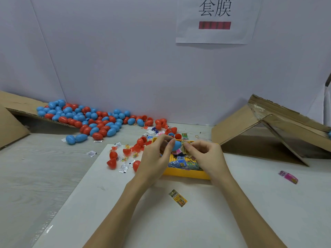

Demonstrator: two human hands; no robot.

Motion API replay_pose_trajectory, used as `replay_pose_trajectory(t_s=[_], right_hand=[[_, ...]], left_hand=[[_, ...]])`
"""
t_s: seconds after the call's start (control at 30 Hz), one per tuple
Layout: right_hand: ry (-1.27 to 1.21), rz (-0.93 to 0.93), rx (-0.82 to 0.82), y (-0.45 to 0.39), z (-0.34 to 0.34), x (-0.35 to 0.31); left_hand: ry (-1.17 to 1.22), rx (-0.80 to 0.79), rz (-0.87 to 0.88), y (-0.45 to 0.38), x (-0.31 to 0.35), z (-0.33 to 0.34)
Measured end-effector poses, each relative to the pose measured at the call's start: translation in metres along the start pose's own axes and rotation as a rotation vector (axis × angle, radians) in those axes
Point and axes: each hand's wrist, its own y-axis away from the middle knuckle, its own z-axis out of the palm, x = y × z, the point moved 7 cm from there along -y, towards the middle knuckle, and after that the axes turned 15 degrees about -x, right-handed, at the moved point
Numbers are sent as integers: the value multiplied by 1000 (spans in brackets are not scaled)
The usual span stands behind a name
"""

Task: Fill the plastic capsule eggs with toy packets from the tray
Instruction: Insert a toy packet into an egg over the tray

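Stray packet (177,197) on bench nearest. Left hand (155,156) grips blue egg half (176,145) over tray (186,173); right hand (204,154) pinches crinkly packet (185,146) at its mouth. Shell likely light, slippery; hold by sides.

A blue capsule half (176,145) sits mid-frame above the yellow tray (186,173) of toy packets (180,162), a crumpled packet (185,145) apparently at its mouth.

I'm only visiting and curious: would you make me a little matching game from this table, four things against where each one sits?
Things:
1. blue egg half
2. yellow tray
3. pink packet
4. pile of eggs

Places:
A. far left, against the wall
B. alone on the right
C. in the left hand
D. under both hands

Pairs: 1-C, 2-D, 3-B, 4-A
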Motion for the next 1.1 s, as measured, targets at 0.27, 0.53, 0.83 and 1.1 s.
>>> replay_pose_trajectory(t_s=[0.27, 0.53, 0.83, 1.1], right_hand=[[32, 10, 54, 4, -7, 1], [120, -34, 12, 4, 1, -8], [53, -27, 57, 4, 0, -4], [-100, 24, -88, 0, 13, 5]], left_hand=[[27, -19, 4, 1, 3, 3], [16, -31, -22, 1, 2, 3], [0, -34, -58, 1, -2, 3], [126, -35, -89, -1, -3, 1]])
